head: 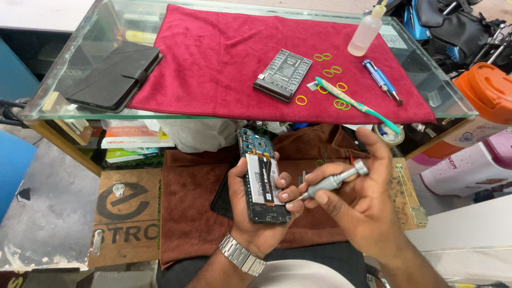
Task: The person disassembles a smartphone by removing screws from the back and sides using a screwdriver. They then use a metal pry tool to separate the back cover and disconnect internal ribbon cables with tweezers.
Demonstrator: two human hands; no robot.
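An opened phone (261, 178), back cover off, sits below the glass bench (80, 58), cradled face-down in the left hand (256, 213), fingers curled around its edges to steady it, while the right hand (357, 197) pinches a screwdriver (330, 183), tip angled toward the phone's lower right edge.

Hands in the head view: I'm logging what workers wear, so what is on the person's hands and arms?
Both hands are bare, no gloves or rings visible. The left hand has a silver metal link watch on its wrist. The right hand and forearm show no sleeve or band.
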